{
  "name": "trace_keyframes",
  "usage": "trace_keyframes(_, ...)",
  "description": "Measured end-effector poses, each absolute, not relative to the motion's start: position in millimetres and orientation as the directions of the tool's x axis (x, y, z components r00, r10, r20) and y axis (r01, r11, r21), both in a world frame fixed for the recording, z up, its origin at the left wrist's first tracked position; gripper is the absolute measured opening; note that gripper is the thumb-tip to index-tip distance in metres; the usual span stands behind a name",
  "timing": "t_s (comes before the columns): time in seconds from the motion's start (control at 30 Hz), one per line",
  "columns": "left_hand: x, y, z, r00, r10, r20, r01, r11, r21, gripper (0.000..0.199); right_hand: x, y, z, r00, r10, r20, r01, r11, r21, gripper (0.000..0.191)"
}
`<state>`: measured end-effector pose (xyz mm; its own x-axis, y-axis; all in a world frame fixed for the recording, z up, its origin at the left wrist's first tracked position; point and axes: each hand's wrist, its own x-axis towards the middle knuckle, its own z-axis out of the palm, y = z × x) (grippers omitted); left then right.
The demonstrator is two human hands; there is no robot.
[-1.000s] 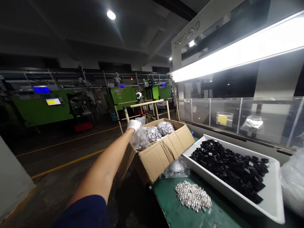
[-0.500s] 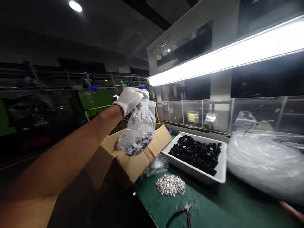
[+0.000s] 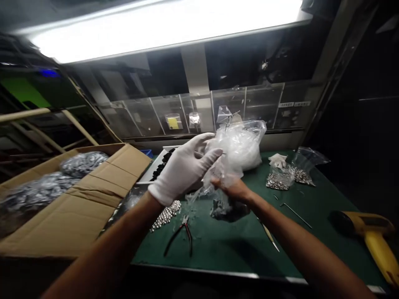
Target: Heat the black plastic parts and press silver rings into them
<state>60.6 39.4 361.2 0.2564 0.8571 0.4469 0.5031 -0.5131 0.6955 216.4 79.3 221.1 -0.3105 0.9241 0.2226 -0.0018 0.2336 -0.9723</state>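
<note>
A clear plastic bag [image 3: 233, 164] is held above the green desk [image 3: 218, 253], its gathered lower part pinched by the bare right hand [image 3: 232, 189]. The white-gloved left hand [image 3: 183, 172] is spread against its side. Black parts [image 3: 226, 209] are bunched in the low end, just beyond the pliers [image 3: 186, 232].

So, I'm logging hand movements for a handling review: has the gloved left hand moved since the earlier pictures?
Yes. The gloved left hand has moved off the cardboard box, from above it to over the green bench mat beside the box.
</note>
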Motion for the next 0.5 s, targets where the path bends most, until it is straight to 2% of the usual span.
trace_keyframes(0.07,52,32,316,0.095,0.872,0.481,0.492,-0.461,0.738,0.058,239,77,200,-0.181,0.975,0.130,-0.114,0.111,-0.987,0.024)
trace_keyframes(0.1,47,26,287,0.003,0.894,0.447,0.479,-0.394,0.785,0.066,248,75,192,-0.125,0.989,0.075,-0.186,0.051,-0.981,0.023)
trace_keyframes(0.17,41,12,223,-0.110,0.967,0.229,0.315,-0.184,0.931,0.080,257,75,178,-0.059,0.998,-0.034,-0.347,-0.052,-0.936,0.023)
trace_keyframes(0.2,42,5,190,-0.097,0.993,0.064,0.149,-0.049,0.988,0.083,258,76,173,-0.052,0.996,-0.078,-0.425,-0.092,-0.900,0.023)
trace_keyframes(0.23,47,-2,158,-0.025,0.994,-0.106,-0.054,0.105,0.993,0.085,255,77,169,-0.059,0.992,-0.110,-0.496,-0.125,-0.859,0.023)
trace_keyframes(0.27,55,-9,131,0.073,0.967,-0.244,-0.263,0.255,0.931,0.088,251,79,165,-0.074,0.989,-0.132,-0.559,-0.150,-0.816,0.023)
trace_keyframes(0.3,65,-13,108,0.187,0.929,-0.320,-0.446,0.371,0.815,0.089,245,81,161,-0.091,0.985,-0.145,-0.612,-0.170,-0.773,0.023)
trace_keyframes(0.37,87,-17,81,0.352,0.876,-0.330,-0.676,0.482,0.557,0.086,232,86,153,-0.115,0.981,-0.155,-0.693,-0.191,-0.695,0.024)
trace_keyframes(0.43,101,-12,74,0.363,0.877,-0.314,-0.715,0.478,0.510,0.091,222,92,143,-0.125,0.980,-0.157,-0.744,-0.197,-0.639,0.027)
trace_keyframes(0.5,102,0,80,0.277,0.889,-0.365,-0.718,0.445,0.536,0.085,218,98,133,-0.127,0.979,-0.159,-0.763,-0.199,-0.615,0.033)
